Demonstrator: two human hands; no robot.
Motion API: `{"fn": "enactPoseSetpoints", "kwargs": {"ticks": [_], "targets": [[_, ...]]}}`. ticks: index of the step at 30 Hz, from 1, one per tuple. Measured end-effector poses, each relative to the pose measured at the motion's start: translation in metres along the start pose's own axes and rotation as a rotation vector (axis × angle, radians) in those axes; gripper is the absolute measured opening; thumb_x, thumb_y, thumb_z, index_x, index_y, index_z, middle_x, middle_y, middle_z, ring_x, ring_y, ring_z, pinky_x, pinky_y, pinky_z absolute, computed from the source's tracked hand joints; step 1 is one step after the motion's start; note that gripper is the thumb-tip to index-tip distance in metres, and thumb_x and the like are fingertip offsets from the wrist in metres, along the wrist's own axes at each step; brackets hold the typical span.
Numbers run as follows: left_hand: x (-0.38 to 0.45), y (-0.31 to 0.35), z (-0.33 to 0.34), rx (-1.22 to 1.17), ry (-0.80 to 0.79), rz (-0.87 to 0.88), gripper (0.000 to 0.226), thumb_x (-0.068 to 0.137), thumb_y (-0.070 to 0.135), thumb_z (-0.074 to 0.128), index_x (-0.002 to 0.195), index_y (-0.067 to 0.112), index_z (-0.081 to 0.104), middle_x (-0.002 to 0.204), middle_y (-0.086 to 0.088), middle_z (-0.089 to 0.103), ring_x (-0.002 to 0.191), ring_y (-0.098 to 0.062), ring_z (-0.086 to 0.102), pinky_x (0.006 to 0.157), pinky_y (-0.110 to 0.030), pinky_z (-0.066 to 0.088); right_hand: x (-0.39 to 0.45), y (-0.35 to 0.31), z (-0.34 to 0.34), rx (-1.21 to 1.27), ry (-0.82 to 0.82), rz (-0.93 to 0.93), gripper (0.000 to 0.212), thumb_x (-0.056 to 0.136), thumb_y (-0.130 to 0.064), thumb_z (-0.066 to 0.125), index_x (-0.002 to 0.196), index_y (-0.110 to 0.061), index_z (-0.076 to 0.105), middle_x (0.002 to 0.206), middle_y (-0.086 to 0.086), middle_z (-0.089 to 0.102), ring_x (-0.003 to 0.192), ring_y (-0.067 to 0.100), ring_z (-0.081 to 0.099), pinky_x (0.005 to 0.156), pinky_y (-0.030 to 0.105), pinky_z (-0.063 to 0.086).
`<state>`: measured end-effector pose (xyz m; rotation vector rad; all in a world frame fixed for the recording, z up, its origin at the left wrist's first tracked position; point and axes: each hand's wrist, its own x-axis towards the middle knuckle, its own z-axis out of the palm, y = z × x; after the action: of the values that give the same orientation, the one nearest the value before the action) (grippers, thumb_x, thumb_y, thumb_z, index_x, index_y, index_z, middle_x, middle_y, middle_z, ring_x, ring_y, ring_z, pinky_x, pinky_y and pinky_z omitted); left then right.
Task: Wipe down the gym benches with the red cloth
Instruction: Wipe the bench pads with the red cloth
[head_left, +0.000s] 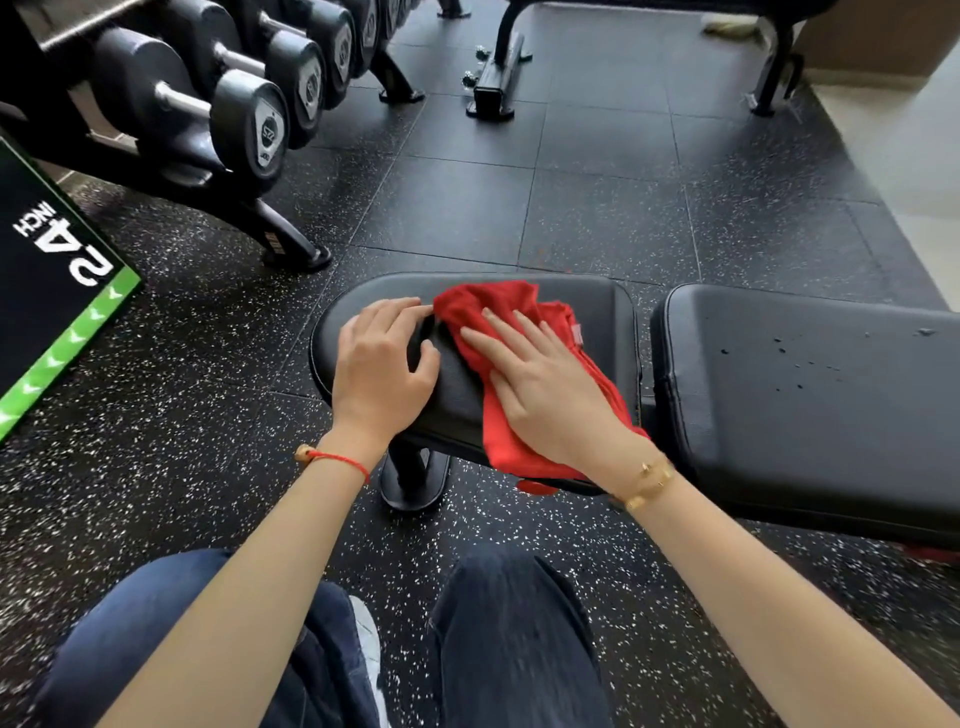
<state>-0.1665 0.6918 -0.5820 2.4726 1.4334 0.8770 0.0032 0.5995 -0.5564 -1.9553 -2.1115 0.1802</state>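
Observation:
A black padded gym bench stands in front of me: a small seat pad (597, 312) and, to its right, a longer back pad (810, 395) with a few water drops on it. A red cloth (498, 306) lies spread over the seat pad and hangs over its near edge. My right hand (540, 384) lies flat on the cloth with straight fingers, pressing it onto the pad. My left hand (382, 364) rests on the left part of the seat pad, fingers bent, fingertips touching the cloth's left edge.
A dumbbell rack (249, 119) stands at the upper left. A black and green plyo box (57, 291) is at the left edge. Another bench's frame (493, 83) stands farther back. The floor (597, 197) is black speckled rubber tiles. My knees are below.

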Motion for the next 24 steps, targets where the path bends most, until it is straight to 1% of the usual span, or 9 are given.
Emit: {"fn": "enactPoseSetpoints", "kwargs": {"ticks": [2, 4, 8, 9, 11, 14, 18, 21, 24], "targets": [[0.0, 0.0, 0.0, -0.002, 0.0, 0.0, 0.039, 0.086, 0.026, 0.054, 0.123, 0.019, 0.064, 0.131, 0.002, 0.061, 0.128, -0.02, 0.05, 0.11, -0.043, 0.035, -0.013, 0.014, -0.005, 0.001, 0.005, 0.049, 0.052, 0.099, -0.025, 0.036, 0.149, -0.033, 0.028, 0.16, -0.007, 0.021, 0.148, 0.022, 0.016, 0.121, 0.04, 0.009], [0.0, -0.001, 0.0, -0.003, 0.004, 0.0, 0.038, 0.087, 0.026, 0.054, 0.123, 0.02, 0.064, 0.131, 0.002, 0.061, 0.128, -0.02, 0.05, 0.11, -0.042, 0.034, -0.01, 0.035, -0.01, 0.01, 0.03, 0.161, 0.052, 0.099, -0.024, 0.036, 0.149, -0.034, 0.027, 0.16, -0.008, 0.019, 0.148, 0.023, 0.014, 0.121, 0.043, 0.007], [0.0, -0.001, 0.0, 0.0, 0.002, 0.002, 0.038, 0.088, 0.025, 0.055, 0.124, 0.019, 0.064, 0.131, 0.003, 0.061, 0.127, -0.019, 0.05, 0.111, -0.041, 0.033, 0.03, 0.057, -0.018, 0.036, 0.062, 0.357, 0.051, 0.1, -0.024, 0.036, 0.149, -0.034, 0.028, 0.16, -0.011, 0.016, 0.149, 0.029, 0.009, 0.118, 0.055, 0.006], [-0.001, -0.001, 0.0, -0.001, 0.002, 0.002, 0.038, 0.088, 0.025, 0.055, 0.124, 0.019, 0.064, 0.131, 0.003, 0.061, 0.127, -0.019, 0.05, 0.112, -0.041, 0.033, 0.037, 0.056, -0.018, 0.029, 0.06, 0.364, 0.051, 0.1, -0.025, 0.036, 0.149, -0.034, 0.028, 0.161, -0.011, 0.016, 0.149, 0.029, 0.009, 0.118, 0.056, 0.007], [-0.001, -0.001, 0.0, 0.001, 0.003, 0.003, 0.038, 0.088, 0.026, 0.054, 0.124, 0.02, 0.064, 0.131, 0.003, 0.061, 0.127, -0.019, 0.05, 0.112, -0.04, 0.033, 0.038, 0.051, -0.015, 0.001, 0.061, 0.321, 0.051, 0.1, -0.024, 0.036, 0.149, -0.032, 0.028, 0.161, -0.01, 0.016, 0.148, 0.028, 0.011, 0.119, 0.053, 0.009], [-0.001, -0.001, 0.0, 0.005, 0.004, 0.007, 0.039, 0.087, 0.027, 0.053, 0.124, 0.019, 0.064, 0.131, 0.003, 0.061, 0.127, -0.02, 0.05, 0.111, -0.041, 0.034, 0.013, 0.034, -0.01, -0.007, 0.059, 0.193, 0.051, 0.099, -0.021, 0.037, 0.149, -0.028, 0.03, 0.16, -0.007, 0.019, 0.147, 0.026, 0.015, 0.12, 0.044, 0.011], [-0.002, -0.001, 0.0, 0.017, -0.007, 0.016, 0.039, 0.088, 0.025, 0.054, 0.125, 0.018, 0.063, 0.133, 0.001, 0.06, 0.128, -0.021, 0.049, 0.111, -0.042, 0.033, -0.022, 0.029, -0.009, 0.003, 0.04, 0.069, 0.051, 0.099, -0.019, 0.037, 0.149, -0.026, 0.03, 0.159, -0.004, 0.022, 0.147, 0.024, 0.017, 0.12, 0.041, 0.014], [-0.001, -0.001, 0.0, 0.019, -0.014, 0.018, 0.038, 0.089, 0.023, 0.055, 0.126, 0.017, 0.062, 0.133, 0.0, 0.059, 0.128, -0.022, 0.049, 0.112, -0.042, 0.032, -0.018, 0.049, -0.012, 0.055, 0.069, 0.114, 0.05, 0.099, -0.016, 0.038, 0.149, -0.023, 0.032, 0.159, -0.001, 0.024, 0.148, 0.023, 0.016, 0.121, 0.041, 0.012], [-0.002, 0.0, 0.0, 0.032, -0.017, 0.018, 0.038, 0.089, 0.023, 0.055, 0.126, 0.017, 0.061, 0.133, 0.0, 0.059, 0.128, -0.022, 0.048, 0.112, -0.042, 0.032, 0.014, 0.066, -0.019, 0.057, 0.119, 0.264, 0.05, 0.099, -0.013, 0.037, 0.149, -0.017, 0.032, 0.159, 0.005, 0.022, 0.148, 0.026, 0.015, 0.121, 0.04, 0.007]]}}
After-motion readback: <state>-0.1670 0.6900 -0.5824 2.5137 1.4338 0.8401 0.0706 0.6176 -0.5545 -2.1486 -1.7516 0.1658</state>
